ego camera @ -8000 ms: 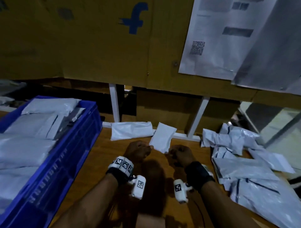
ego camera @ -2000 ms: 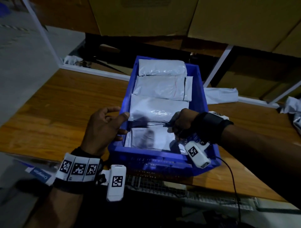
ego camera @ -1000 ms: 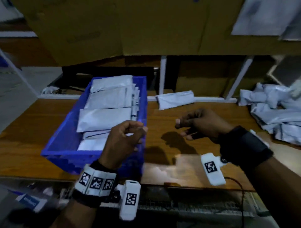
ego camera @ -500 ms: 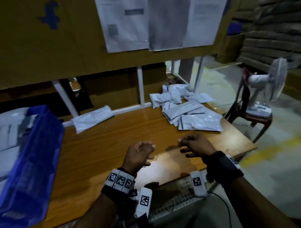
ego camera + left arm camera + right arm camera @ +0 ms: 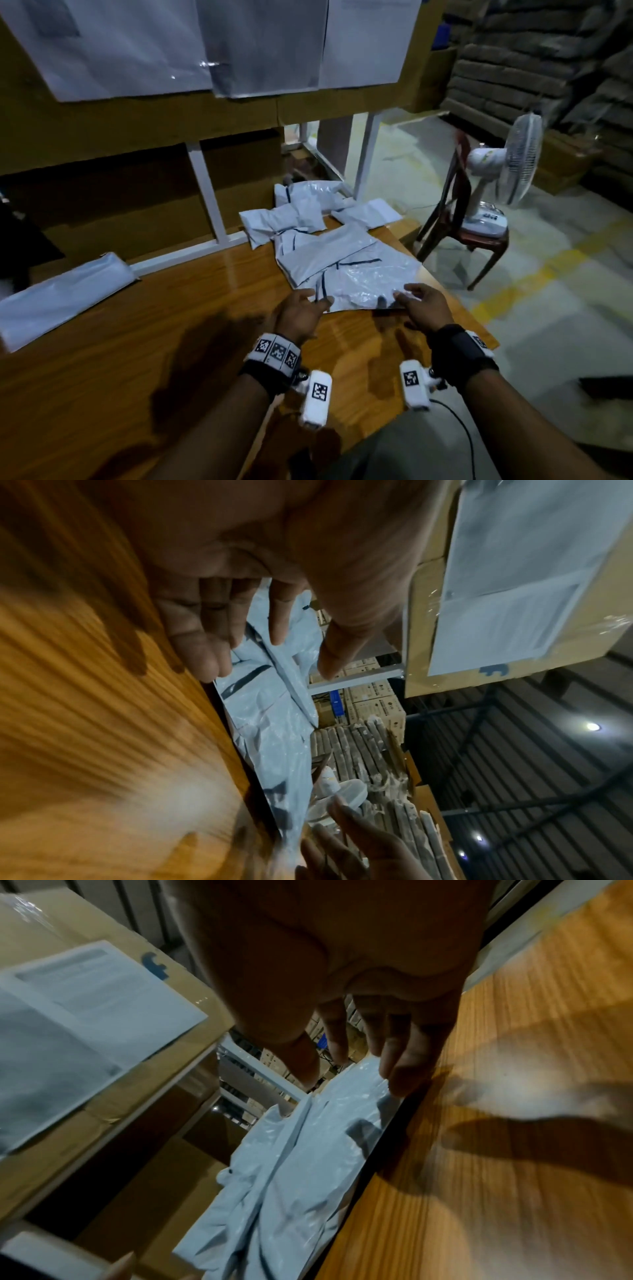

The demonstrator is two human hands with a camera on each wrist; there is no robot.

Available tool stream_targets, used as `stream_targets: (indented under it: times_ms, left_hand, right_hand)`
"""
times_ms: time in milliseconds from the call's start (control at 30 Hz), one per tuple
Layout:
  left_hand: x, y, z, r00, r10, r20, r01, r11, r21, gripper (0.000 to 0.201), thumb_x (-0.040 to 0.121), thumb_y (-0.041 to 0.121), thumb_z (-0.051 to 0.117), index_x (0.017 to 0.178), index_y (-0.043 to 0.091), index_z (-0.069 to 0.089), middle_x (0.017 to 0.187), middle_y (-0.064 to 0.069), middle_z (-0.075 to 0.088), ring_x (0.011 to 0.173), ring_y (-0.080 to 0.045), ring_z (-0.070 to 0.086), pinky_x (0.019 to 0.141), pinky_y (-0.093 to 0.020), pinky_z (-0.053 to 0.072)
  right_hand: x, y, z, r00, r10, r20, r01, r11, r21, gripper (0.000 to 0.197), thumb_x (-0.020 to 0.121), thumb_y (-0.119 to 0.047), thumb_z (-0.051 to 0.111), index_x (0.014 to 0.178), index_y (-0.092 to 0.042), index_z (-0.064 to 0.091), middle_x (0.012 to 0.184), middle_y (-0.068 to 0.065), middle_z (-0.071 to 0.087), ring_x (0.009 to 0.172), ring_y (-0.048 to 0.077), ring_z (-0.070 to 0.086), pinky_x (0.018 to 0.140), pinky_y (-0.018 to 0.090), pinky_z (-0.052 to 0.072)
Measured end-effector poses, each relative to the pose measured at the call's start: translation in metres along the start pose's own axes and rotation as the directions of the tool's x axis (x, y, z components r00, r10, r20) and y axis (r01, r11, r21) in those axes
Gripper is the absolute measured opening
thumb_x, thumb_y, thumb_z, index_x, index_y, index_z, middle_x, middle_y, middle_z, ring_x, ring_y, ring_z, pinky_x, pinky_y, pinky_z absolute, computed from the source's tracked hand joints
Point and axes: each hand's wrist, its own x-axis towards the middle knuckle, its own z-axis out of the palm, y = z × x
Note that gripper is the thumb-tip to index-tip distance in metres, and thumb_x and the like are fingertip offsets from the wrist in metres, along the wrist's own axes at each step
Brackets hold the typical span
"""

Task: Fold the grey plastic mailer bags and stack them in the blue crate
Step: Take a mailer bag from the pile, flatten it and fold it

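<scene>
A loose pile of grey mailer bags (image 5: 308, 219) lies at the right end of the wooden table (image 5: 171, 325). The nearest bag (image 5: 359, 281) lies flat and crinkled, with dark strips across it. My left hand (image 5: 317, 297) reaches its near left corner with straight fingers touching the plastic. My right hand (image 5: 407, 294) hovers at the near right edge, fingers spread and holding nothing. In the left wrist view the left hand (image 5: 274, 656) is spread over the bag (image 5: 274, 723). The right wrist view has the right hand (image 5: 349, 1074) at the bag's (image 5: 308, 1150) edge. The blue crate is out of view.
One folded mailer (image 5: 65, 294) lies at the table's back left. Cardboard boxes with taped papers (image 5: 260, 44) stand above a white frame (image 5: 209, 195) behind the table. A fan (image 5: 503, 164) on a chair (image 5: 472, 236) stands right of the table's end.
My view has swung right and the blue crate has left the frame. Both hands have moved forward from mid-table to the near edge of the nearest bag, and their fingers have straightened.
</scene>
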Motion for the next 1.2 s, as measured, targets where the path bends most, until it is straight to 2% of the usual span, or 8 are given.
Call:
stream_targets:
  times_ms: [200,333,533,700,800,933,1100,1200]
  left_hand:
    - [0.037,0.000,0.029,0.988,-0.147,-0.045,0.149,0.988,0.034,0.081,0.077,0.040,0.088,0.144,0.017,0.049,0.123,-0.012,0.066,0.095,-0.030,0.071,0.052,-0.033,0.057]
    - [0.024,-0.003,0.036,0.990,-0.092,-0.104,0.099,0.993,0.065,0.074,0.083,0.038,0.083,0.145,0.019,0.047,0.121,-0.009,0.066,0.088,-0.027,0.072,0.050,-0.029,0.053]
    - [-0.091,-0.051,0.015,0.967,0.052,-0.251,-0.054,0.999,0.000,0.023,0.090,0.019,0.077,0.103,0.028,0.060,0.107,-0.010,0.067,0.077,-0.030,0.069,0.061,-0.053,0.060]
    - [-0.193,-0.128,-0.047,0.833,0.109,-0.542,-0.051,0.991,0.122,0.036,0.080,0.033,0.085,0.110,0.034,0.066,0.116,-0.001,0.069,0.097,-0.032,0.071,0.071,-0.053,0.062]
    - [-0.238,-0.152,-0.075,0.761,0.167,-0.627,-0.019,0.972,0.236,0.036,0.083,0.024,0.084,0.115,0.024,0.067,0.115,-0.001,0.069,0.107,-0.023,0.065,0.090,-0.048,0.057]
    - [-0.268,-0.174,-0.101,0.724,0.213,-0.656,0.098,0.910,0.403,0.037,0.085,0.031,0.080,0.118,0.023,0.064,0.114,0.004,0.065,0.105,-0.020,0.062,0.088,-0.035,0.052]
    - [-0.277,-0.180,-0.117,0.699,0.413,-0.584,0.149,0.715,0.683,0.049,0.083,0.049,0.066,0.122,0.019,0.068,0.116,-0.011,0.063,0.109,-0.035,0.062,0.093,-0.045,0.054]
    - [-0.270,-0.161,-0.107,0.652,0.615,-0.443,0.095,0.513,0.853,0.048,0.092,0.047,0.058,0.131,0.020,0.064,0.140,-0.012,0.056,0.126,-0.033,0.054,0.103,-0.047,0.047]
  right_hand:
    - [0.056,0.020,-0.001,0.994,0.099,-0.043,-0.101,0.994,-0.051,0.081,0.078,-0.053,0.078,0.144,-0.015,0.049,0.134,0.014,0.063,0.099,0.036,0.068,0.076,0.044,0.060]
    - [0.052,0.026,-0.011,0.994,0.111,-0.014,-0.112,0.993,-0.037,0.072,0.080,-0.044,0.081,0.140,-0.014,0.054,0.129,0.010,0.065,0.104,0.034,0.066,0.091,0.051,0.058]
    - [-0.023,0.046,-0.024,0.979,-0.159,0.129,0.167,0.984,-0.059,0.044,0.089,-0.028,0.078,0.127,-0.015,0.062,0.110,0.003,0.069,0.097,0.024,0.066,0.085,0.044,0.057]
    - [-0.092,0.075,0.012,0.888,-0.268,0.373,0.302,0.953,-0.035,0.034,0.088,-0.029,0.080,0.118,-0.022,0.065,0.096,-0.004,0.067,0.092,0.023,0.068,0.083,0.046,0.058]
    - [-0.125,0.082,0.045,0.845,-0.263,0.466,0.309,0.951,-0.024,0.027,0.084,-0.026,0.083,0.108,-0.025,0.070,0.086,-0.007,0.071,0.081,0.021,0.072,0.078,0.051,0.061]
    - [-0.156,0.091,0.077,0.777,-0.276,0.566,0.386,0.919,-0.081,0.031,0.084,-0.032,0.081,0.112,-0.026,0.072,0.091,-0.004,0.076,0.084,0.019,0.073,0.083,0.047,0.062]
    - [-0.174,0.084,0.074,0.756,-0.401,0.518,0.613,0.711,-0.344,0.041,0.092,-0.044,0.069,0.127,-0.023,0.066,0.117,0.004,0.071,0.101,0.021,0.067,0.088,0.038,0.056]
    - [-0.187,0.076,0.086,0.603,-0.620,0.502,0.798,0.448,-0.404,0.039,0.099,-0.047,0.057,0.130,-0.023,0.063,0.128,0.004,0.063,0.114,0.024,0.057,0.090,0.044,0.053]
